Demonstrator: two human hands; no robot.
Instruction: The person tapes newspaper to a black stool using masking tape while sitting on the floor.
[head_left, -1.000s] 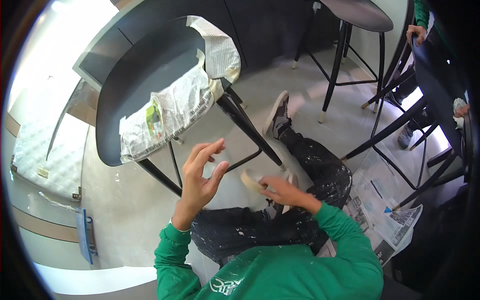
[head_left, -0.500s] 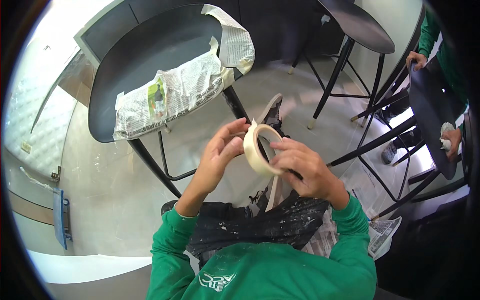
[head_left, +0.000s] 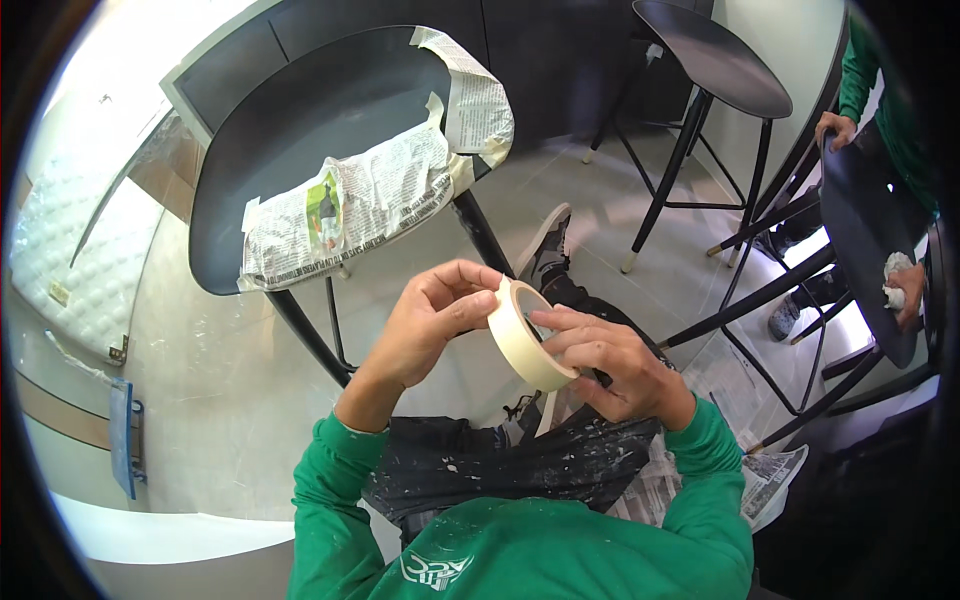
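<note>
A cream roll of masking tape [head_left: 528, 352] is between my hands, above my lap. My right hand [head_left: 622, 368] grips it by the lower right side, fingertips at its inner ring. With thumb and index finger pinched together, my left hand [head_left: 432, 318] touches the upper left edge of the roll, where the tape end was sticking up; the exact pinch is partly hidden. Beyond my hands stands a black bar stool [head_left: 300, 110]. Taped newspaper [head_left: 350, 205] covers its front edge, and another newspaper strip [head_left: 470, 95] wraps its right side.
Another black stool [head_left: 715, 60] stands at the far right. On the right a co-worker's hand [head_left: 905, 290] holds a white cloth against a dark stool seat [head_left: 865, 240]. Newspaper sheets [head_left: 770, 485] lie on the floor by my right side. A blue object [head_left: 122, 435] is at the left.
My left hand has closed its fingers onto the edge of the tape roll, where they were apart before. The roll has tilted and come slightly lower. The view has shifted a little.
</note>
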